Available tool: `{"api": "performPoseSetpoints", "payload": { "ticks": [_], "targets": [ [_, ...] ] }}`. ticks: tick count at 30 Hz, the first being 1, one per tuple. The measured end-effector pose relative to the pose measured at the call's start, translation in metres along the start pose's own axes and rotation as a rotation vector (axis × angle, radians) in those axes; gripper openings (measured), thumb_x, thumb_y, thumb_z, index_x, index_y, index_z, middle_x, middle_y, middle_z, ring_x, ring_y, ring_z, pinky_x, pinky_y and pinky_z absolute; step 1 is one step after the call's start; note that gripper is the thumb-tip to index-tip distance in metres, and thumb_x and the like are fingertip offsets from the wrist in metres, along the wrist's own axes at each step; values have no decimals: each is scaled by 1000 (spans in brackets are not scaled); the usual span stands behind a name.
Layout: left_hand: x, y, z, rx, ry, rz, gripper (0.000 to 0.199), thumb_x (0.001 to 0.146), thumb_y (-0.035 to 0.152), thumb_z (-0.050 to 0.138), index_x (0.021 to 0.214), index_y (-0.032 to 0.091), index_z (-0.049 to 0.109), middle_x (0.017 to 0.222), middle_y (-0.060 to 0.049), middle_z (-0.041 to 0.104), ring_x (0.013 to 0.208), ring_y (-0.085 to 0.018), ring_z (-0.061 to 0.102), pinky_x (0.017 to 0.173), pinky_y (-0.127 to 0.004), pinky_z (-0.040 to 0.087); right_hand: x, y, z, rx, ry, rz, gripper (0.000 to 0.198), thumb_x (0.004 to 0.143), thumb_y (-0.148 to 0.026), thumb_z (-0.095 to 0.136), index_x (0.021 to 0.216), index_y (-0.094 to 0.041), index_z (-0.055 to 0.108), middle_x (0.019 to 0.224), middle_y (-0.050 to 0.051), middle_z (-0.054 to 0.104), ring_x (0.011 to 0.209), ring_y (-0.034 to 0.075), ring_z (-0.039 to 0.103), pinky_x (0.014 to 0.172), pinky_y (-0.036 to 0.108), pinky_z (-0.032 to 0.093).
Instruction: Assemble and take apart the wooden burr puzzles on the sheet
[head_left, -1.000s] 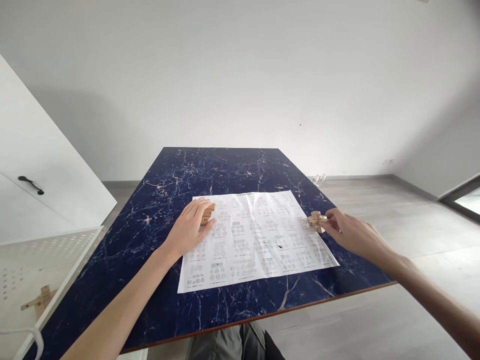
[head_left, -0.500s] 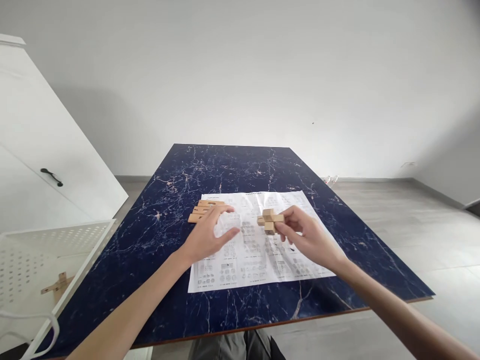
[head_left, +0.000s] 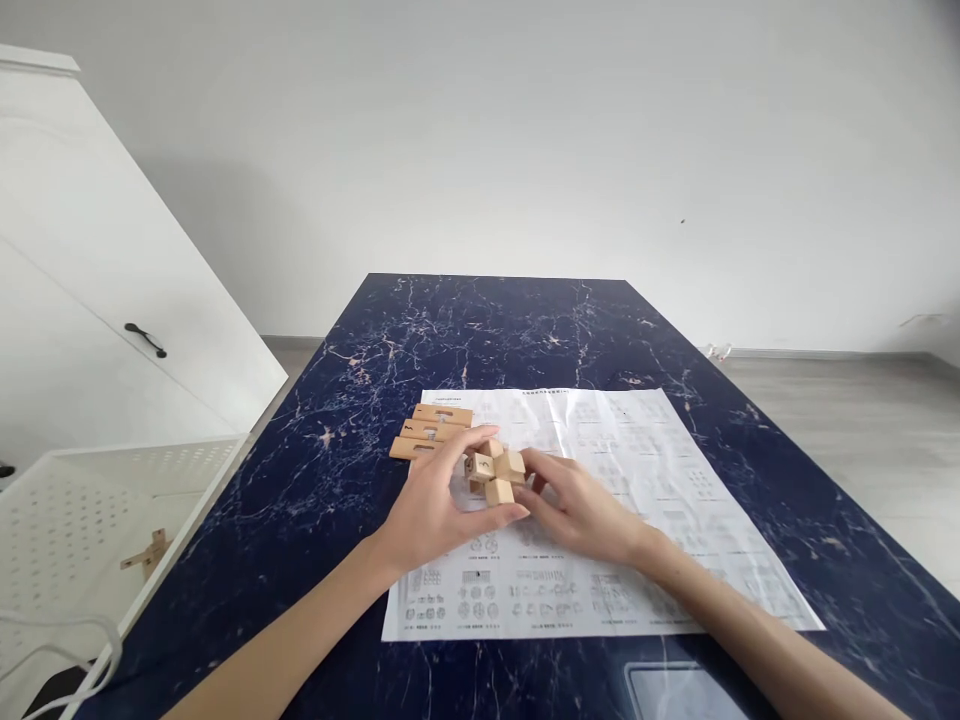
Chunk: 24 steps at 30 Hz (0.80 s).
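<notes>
- Wooden puzzle (head_left: 495,474): a pale, interlocked cluster of square-section blocks that jut out in several directions, with a dark mark on one face; it is held just above the instruction sheet (head_left: 645,500), near that sheet's left half.
- Left hand (head_left: 435,505): fingers curled around the puzzle's left side, gripping it.
- Right hand (head_left: 577,510): fingertips pinched on the puzzle's right side.
- Three loose wooden bars (head_left: 429,432): lying side by side at the sheet's far-left corner, on the dark marbled table (head_left: 525,320).
</notes>
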<state>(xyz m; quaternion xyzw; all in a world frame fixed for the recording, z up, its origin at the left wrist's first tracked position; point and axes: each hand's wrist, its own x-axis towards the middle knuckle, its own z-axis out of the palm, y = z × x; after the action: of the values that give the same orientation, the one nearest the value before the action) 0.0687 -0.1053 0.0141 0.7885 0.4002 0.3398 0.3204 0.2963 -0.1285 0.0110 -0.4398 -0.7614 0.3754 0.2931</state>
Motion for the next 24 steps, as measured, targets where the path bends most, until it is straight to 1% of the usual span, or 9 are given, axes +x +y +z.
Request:
{"api": "performPoseSetpoints", "payload": {
  "ticks": [2, 4, 8, 11, 14, 19, 20, 21, 24],
  "targets": [
    [-1, 0, 3, 31, 11, 17, 77, 80, 66, 85, 143, 31, 59, 127, -8, 76, 115, -33, 74, 102, -48, 61, -2, 2, 1, -61, -3, -3, 20, 104, -28, 54, 85, -23, 50, 79, 2, 64, 62, 15, 54, 57, 31, 40],
    [-2, 1, 4, 68, 38, 29, 75, 80, 67, 85, 141, 31, 60, 124, -7, 77, 112, -32, 75, 100, -47, 62, -3, 3, 3, -72, 14, -16, 22, 103, -26, 53, 82, -24, 46, 76, 1, 62, 60, 15, 52, 56, 30, 38],
    [-2, 4, 6, 97, 99, 88, 70, 80, 66, 85, 137, 31, 63, 116, -4, 80, 103, -28, 78, 97, -44, 64, -4, 5, 7, -88, 104, -32, 23, 101, -23, 53, 79, -25, 44, 76, 2, 60, 63, 16, 53, 59, 31, 40],
    [-1, 8, 6, 81, 141, 136, 65, 81, 64, 86, 132, 30, 65, 111, -3, 81, 97, -26, 80, 93, -41, 66, -6, 4, 10, -96, 162, -49, 19, 100, -21, 56, 82, -24, 49, 78, 2, 62, 64, 17, 55, 60, 31, 42],
    [-1, 12, 8, 77, 184, 125, 64, 79, 63, 88, 130, 29, 67, 110, -4, 82, 96, -27, 81, 92, -42, 67, -8, 2, 14, -105, 213, -64, 18, 100, -22, 56, 83, -25, 52, 76, 2, 61, 62, 18, 55, 58, 31, 41],
    [-2, 14, 10, 73, 219, 87, 63, 78, 64, 88, 127, 29, 69, 110, -4, 83, 97, -28, 81, 92, -43, 68, -9, -1, 19, -211, 332, -96, 21, 100, -22, 53, 79, -25, 48, 72, 2, 59, 57, 16, 48, 56, 31, 36],
    [-2, 14, 10, 71, 222, 88, 63, 78, 64, 88, 127, 29, 69, 110, -5, 83, 96, -28, 81, 91, -43, 68, -9, -2, 18, -192, 316, -90, 21, 100, -22, 52, 80, -24, 48, 73, 2, 60, 58, 16, 49, 57, 32, 37],
    [-2, 13, 9, 65, 221, 101, 62, 78, 63, 88, 126, 28, 69, 109, -5, 83, 95, -28, 81, 90, -42, 68, -9, -3, 15, -145, 265, -75, 20, 100, -22, 53, 81, -24, 50, 74, 2, 61, 60, 16, 50, 58, 32, 39],
    [-3, 11, 6, 27, 179, 182, 62, 78, 61, 89, 125, 27, 69, 108, -5, 83, 93, -26, 81, 87, -39, 68, -7, -6, 3, 107, -10, -15, 18, 105, -29, 55, 87, -23, 56, 81, 2, 64, 70, 17, 57, 65, 31, 47]
  ]
}}
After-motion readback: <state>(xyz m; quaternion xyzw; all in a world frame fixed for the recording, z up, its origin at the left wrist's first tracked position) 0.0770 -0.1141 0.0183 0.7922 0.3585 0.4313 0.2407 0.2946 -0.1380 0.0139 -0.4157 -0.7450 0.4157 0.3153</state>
